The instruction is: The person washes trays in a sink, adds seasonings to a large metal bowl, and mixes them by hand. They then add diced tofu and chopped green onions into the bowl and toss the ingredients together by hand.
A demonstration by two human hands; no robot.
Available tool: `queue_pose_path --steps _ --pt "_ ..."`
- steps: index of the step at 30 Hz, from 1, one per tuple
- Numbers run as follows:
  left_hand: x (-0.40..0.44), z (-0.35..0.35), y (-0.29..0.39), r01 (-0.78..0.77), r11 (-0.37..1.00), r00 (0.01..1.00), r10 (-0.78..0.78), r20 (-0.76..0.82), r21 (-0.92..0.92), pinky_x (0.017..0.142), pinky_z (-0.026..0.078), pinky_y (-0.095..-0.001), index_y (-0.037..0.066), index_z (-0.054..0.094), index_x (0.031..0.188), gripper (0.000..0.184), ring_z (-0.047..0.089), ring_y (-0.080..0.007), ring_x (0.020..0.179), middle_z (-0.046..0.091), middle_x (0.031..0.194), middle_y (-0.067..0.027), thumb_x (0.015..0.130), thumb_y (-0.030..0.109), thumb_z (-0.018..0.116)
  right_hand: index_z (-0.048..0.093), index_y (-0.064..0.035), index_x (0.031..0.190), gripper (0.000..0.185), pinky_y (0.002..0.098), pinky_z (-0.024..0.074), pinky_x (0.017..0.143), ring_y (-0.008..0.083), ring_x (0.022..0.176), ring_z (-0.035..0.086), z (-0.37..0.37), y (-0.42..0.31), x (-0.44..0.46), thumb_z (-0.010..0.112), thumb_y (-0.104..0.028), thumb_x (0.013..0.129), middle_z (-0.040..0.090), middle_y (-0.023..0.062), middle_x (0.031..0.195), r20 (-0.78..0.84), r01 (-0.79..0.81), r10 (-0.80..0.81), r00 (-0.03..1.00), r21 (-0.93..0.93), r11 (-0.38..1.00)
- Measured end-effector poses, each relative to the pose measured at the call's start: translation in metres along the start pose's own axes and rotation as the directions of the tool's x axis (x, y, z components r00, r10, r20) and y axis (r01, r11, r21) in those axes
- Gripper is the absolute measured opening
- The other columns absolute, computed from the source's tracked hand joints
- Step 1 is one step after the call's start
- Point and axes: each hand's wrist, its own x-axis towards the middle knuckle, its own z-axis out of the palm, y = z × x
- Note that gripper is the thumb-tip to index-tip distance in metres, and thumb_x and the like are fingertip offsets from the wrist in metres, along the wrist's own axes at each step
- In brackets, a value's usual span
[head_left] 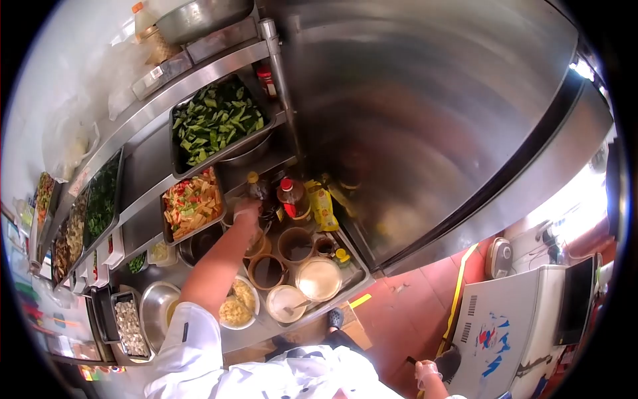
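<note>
Toward the back of the desk (242, 338), beyond the tubs at its front edge, the left hand (247, 211) reaches with its forearm slanting over the nearer containers. Its fingers run into the clutter, so I cannot tell whether that grip is spread, pressed together or pinching something. Just right of it stand the yellow-capped bottle (258, 189) and, a little farther right, the red-capped bottle (290, 194), both upright with their long axes rising from the desk. The left hand is far nearer to both than the right.

Close on its other side sits the pan of sliced mixed vegetables (193, 203), and toward the body lie the front tub of dark sauce (268, 271) and the pale-filled tub (319, 279), leaving narrow sideways room among the rims. Past the yellow packet (321, 206), a tall steel panel (432, 133) closes off the right.

Well apart, over the red-tiled floor (405, 302), the gloved right hand (427, 372) hangs with its grip closed around a dark handled utensil (448, 362), whose exact kind I cannot make out; the white appliance (498, 326) bounds it beyond.
</note>
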Motion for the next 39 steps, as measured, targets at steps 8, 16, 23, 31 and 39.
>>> queue_pose_path --steps 8,16,23,31,39 --pt "-0.079 -0.086 -0.019 -0.437 0.754 0.887 0.45 -0.1 -0.49 0.081 0.053 -0.0328 0.007 0.057 0.105 0.021 0.063 -0.0194 0.087 0.063 0.098 -0.0051 0.086 -0.001 0.06 0.067 -0.0063 0.1 0.02 0.0404 0.0469 0.047 0.023 0.054 0.057 -0.024 0.037 0.132 0.059 -0.023 0.091 0.06 0.0073 0.066 0.228 -0.026 0.032 0.973 -0.03 0.999" --pt "-0.247 -0.288 -0.049 -0.435 0.671 0.894 0.401 -0.2 -0.601 0.075 0.052 -0.0353 -0.001 0.058 0.102 0.023 0.062 -0.0217 0.077 0.065 0.086 -0.0111 0.08 0.003 0.061 0.062 -0.0224 0.086 0.015 0.0403 0.0489 0.071 0.0201 0.089 0.057 0.019 -0.057 0.136 0.051 -0.031 0.091 0.061 -0.0015 0.088 0.307 -0.011 0.03 0.951 -0.063 0.998" --pt "-0.319 -0.434 -0.179 -0.017 0.999 0.973 0.027 -0.23 0.046 0.058 0.042 -0.0283 0.002 0.061 0.083 0.031 0.053 -0.0129 0.062 0.056 0.068 -0.0025 0.092 0.032 0.063 0.057 -0.0119 0.077 0.018 0.0387 0.0391 0.035 0.0198 0.04 0.047 0.058 -0.041 0.073 0.061 -0.018 0.093 0.049 0.0012 0.054 0.376 -0.042 -0.004 0.927 0.113 0.993" --pt "-0.285 -0.478 -0.281 0.082 0.214 0.98 -0.196 -0.039 0.974 0.087 0.052 -0.0452 0.004 0.071 0.102 0.054 0.067 -0.0362 0.099 0.07 0.103 -0.0207 0.095 0.053 0.05 0.061 -0.0143 0.11 0.019 0.0377 0.0458 0.051 0.0219 0.072 0.059 0.016 0.071 0.177 0.048 -0.023 0.098 0.058 0.0027 0.086 0.658 0.4 -0.202 0.725 -0.164 0.902" --pt "-0.27 -0.456 -0.282 0.094 0.022 0.961 -0.262 -0.085 0.995 0.09 0.052 -0.0425 0.002 0.071 0.104 0.055 0.066 -0.0348 0.103 0.07 0.108 -0.0194 0.096 0.052 0.047 0.061 -0.0058 0.096 0.012 0.0336 0.0386 0.041 0.0194 0.045 0.047 0.054 0.017 0.014 0.057 -0.017 0.093 0.051 0.0035 0.064 0.299 0.177 -0.167 0.94 -0.009 0.984"
